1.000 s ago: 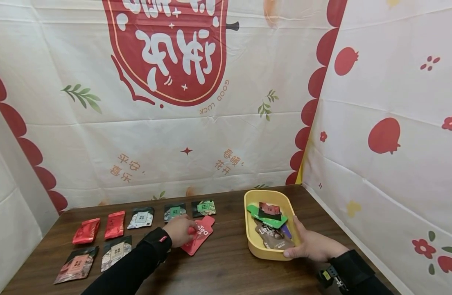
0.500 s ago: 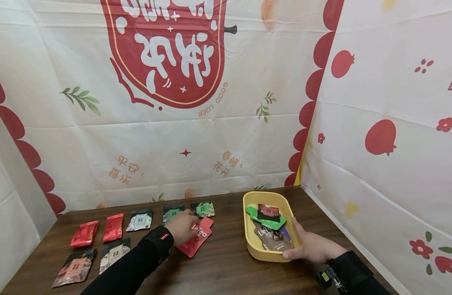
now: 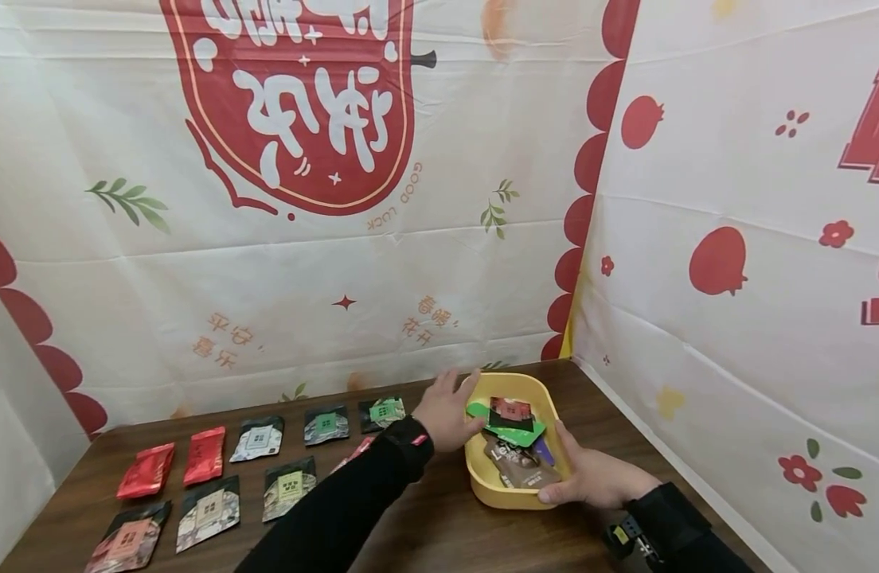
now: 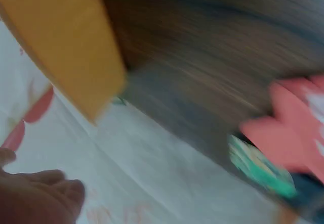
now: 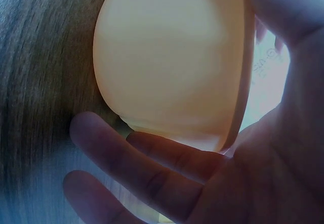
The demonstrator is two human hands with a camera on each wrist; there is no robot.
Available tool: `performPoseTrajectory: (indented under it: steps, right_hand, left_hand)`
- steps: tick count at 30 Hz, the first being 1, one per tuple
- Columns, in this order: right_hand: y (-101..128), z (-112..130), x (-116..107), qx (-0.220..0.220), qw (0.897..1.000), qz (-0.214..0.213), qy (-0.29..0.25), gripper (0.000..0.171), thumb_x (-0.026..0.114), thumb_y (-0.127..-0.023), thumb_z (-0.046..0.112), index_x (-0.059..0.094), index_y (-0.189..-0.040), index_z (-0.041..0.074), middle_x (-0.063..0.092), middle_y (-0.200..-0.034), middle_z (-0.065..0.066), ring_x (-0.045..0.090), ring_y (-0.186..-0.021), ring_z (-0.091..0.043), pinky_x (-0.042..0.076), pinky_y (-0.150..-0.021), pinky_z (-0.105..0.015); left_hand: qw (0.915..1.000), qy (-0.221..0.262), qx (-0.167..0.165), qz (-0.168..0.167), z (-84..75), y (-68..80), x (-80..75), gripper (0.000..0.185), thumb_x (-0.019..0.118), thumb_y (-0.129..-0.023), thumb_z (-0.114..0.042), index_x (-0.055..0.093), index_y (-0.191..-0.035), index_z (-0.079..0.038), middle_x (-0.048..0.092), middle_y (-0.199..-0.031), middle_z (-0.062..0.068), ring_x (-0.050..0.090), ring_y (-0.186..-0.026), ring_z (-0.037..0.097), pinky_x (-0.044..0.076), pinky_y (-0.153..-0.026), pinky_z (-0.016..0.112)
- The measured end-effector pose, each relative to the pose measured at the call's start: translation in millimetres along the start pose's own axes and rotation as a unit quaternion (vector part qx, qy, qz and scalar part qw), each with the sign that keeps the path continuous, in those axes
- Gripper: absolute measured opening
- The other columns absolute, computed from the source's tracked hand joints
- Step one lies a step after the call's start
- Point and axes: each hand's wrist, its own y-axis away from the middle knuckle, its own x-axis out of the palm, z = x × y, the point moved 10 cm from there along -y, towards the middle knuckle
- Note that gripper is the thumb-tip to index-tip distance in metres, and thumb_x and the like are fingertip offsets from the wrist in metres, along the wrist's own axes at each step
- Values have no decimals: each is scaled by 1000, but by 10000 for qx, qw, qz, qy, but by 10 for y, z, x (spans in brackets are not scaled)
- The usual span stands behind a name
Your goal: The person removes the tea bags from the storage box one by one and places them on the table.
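My left hand [image 3: 445, 414] reaches to the left rim of a yellow plastic basket [image 3: 497, 497], fingers spread and nothing held. In the left wrist view, that hand [image 4: 38, 198] shows at the lower left, below the basket's wall [image 4: 66, 42]. My right hand [image 3: 604, 475] grips the basket's near right corner, thumb over the rim and fingers along the outside. Inside lie a red-and-black packet [image 3: 511, 411], a bright green packet [image 3: 520, 437], a brown packet [image 3: 518, 465] and a purple one [image 3: 544, 451]. A red LeTea packet [image 3: 352, 453] lies partly hidden behind my left sleeve.
Several sachets lie in two rows on the dark wooden table [image 3: 439, 517], including shiny red ones [image 3: 205, 455], a pale blue-labelled one [image 3: 257, 438], green-labelled ones [image 3: 326, 425] and a yellow-green-labelled one [image 3: 289, 487]. Printed cloth walls [image 3: 303, 278] stand behind and to the right.
My left hand has let go of the red LeTea packet and moved right to the basket. The yellow-green-labelled sachet has come into sight. My right hand stays on the basket; the head view has shifted slightly.
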Motion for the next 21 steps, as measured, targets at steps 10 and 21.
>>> performPoseTrajectory:
  steps: [10,21]
  right_hand:
    - [-50,69,29,-52,10000,8,6,128,82,-79,49,-7,-155,-4,31,-149,-37,49,-123,-38,37,-102,-55]
    - [11,-18,-4,92,9994,27,-325,128,83,-79,46,-8,-157,0,30,-150,-35,47,-124,-40,33,-104,-60]
  left_hand:
    - [9844,1308,-834,826,-245,-412,258,52,61,-97,-23,49,-144,-3,56,-135,14,54,-121,24,43,-99,35]
    - [9779,588,-469,1953,-468,-481,461,22,60,-98,-28,72,-95,-10,58,-85,-1,52,-78,15,40,-72,26]
